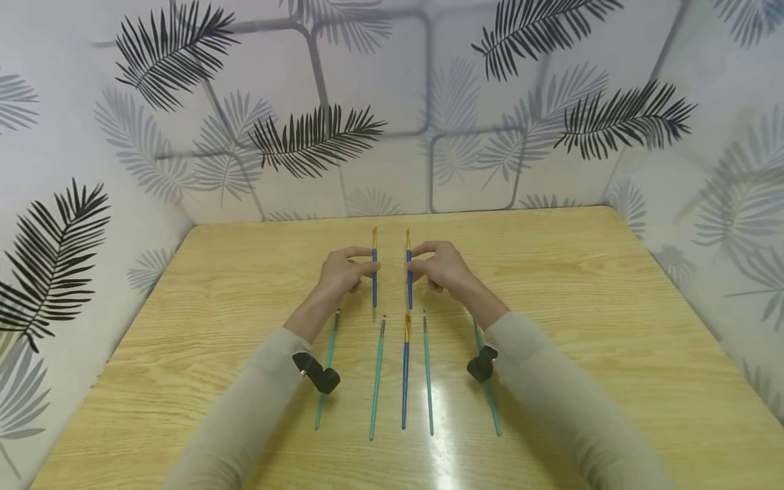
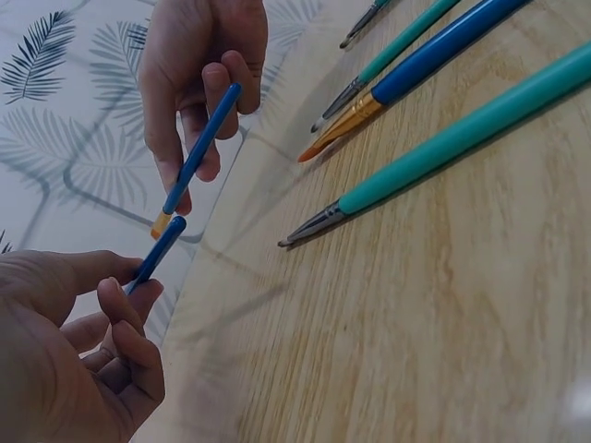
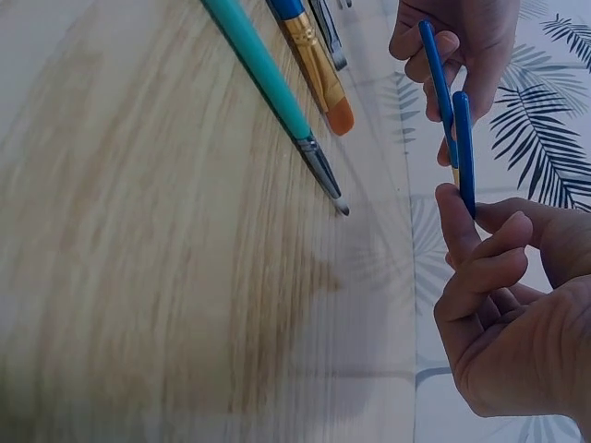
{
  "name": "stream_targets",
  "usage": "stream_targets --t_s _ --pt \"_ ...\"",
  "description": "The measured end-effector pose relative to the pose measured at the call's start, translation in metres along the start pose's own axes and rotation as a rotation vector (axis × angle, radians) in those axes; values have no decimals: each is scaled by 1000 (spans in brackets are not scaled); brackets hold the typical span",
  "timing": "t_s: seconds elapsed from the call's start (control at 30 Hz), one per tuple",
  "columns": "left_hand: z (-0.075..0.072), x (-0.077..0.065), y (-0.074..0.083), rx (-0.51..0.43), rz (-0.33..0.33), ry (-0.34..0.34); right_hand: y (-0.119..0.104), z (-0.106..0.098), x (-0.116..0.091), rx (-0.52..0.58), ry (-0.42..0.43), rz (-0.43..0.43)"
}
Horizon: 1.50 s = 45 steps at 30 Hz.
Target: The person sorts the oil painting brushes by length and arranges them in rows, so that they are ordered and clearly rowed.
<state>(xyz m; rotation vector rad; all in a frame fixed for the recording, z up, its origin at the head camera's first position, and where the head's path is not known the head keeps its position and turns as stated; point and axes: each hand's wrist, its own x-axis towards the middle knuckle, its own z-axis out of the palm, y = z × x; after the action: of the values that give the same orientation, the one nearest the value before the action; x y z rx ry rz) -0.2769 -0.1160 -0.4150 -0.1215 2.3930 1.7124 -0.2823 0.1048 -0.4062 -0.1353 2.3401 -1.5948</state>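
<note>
My left hand (image 1: 340, 273) pinches a blue-handled paintbrush (image 1: 375, 294) between thumb and fingers, its bristles pointing to the far edge. Mirroring it, my right hand (image 1: 447, 269) pinches a second blue-handled paintbrush (image 1: 410, 294), also bristles away from me. The two brushes stand side by side, a small gap apart, raised over the far half of the table. In the left wrist view, the handle ends of the left brush (image 2: 159, 251) and the right brush (image 2: 205, 143) both show. Nearer me, a third blue paintbrush (image 1: 405, 381) lies on the wood below the right brush.
Several green paintbrushes lie in a row on the wooden table (image 1: 214, 327), two near the middle, such as this green brush (image 1: 377, 381). An outer green brush (image 1: 331, 344) is partly covered by the left wrist camera; another (image 1: 492, 405) lies by the right sleeve. Leaf-patterned wall behind.
</note>
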Motion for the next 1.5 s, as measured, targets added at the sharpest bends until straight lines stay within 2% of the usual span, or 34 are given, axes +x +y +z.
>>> stream_targets --t_s 0.53,0.87,1.03,1.2,1.5 --pt "1 13 -6 72 -43 -25 2 9 18 -133 4 34" --pt "4 16 -8 103 -100 -16 10 15 24 -212 11 45" --pt "4 17 -7 121 -93 -11 10 17 25 -216 28 60" --pt "5 19 -8 119 -94 -38 11 19 28 -208 27 70" --pt "11 22 -8 135 -39 -30 8 23 31 -225 61 49"
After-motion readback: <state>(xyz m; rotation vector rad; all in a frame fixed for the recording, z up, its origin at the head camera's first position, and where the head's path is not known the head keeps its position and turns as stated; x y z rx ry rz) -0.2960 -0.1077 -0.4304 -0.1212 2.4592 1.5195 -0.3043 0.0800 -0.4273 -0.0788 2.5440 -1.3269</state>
